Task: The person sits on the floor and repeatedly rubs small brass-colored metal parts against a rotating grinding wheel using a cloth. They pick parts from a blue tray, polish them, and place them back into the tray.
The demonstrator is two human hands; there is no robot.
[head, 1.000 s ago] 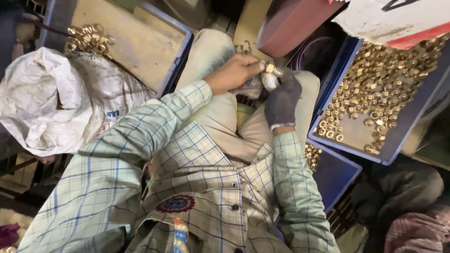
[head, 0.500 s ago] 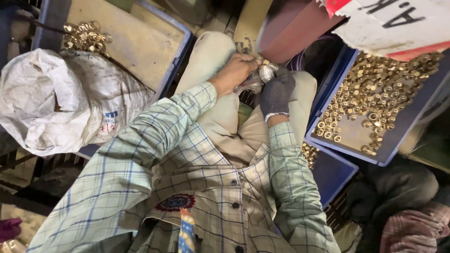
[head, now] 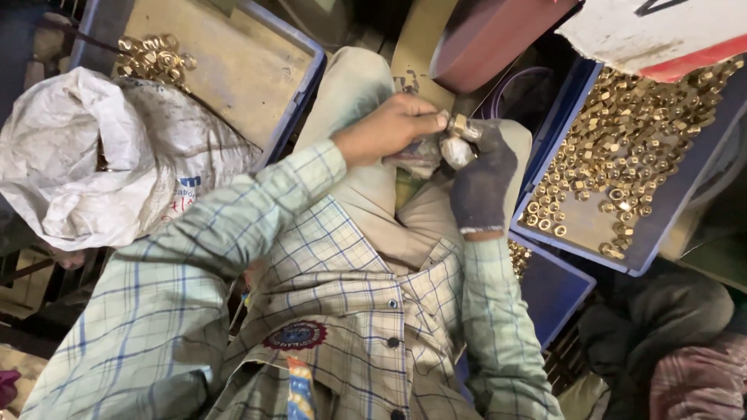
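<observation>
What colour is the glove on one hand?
Dark grey glove, on the right hand, seen in the head view.

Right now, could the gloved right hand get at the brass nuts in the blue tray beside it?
Probably yes. The blue tray lies open beside the right hand, its near brass nuts uncovered. But that hand and the left hand are gripping a small brass piece.
</observation>
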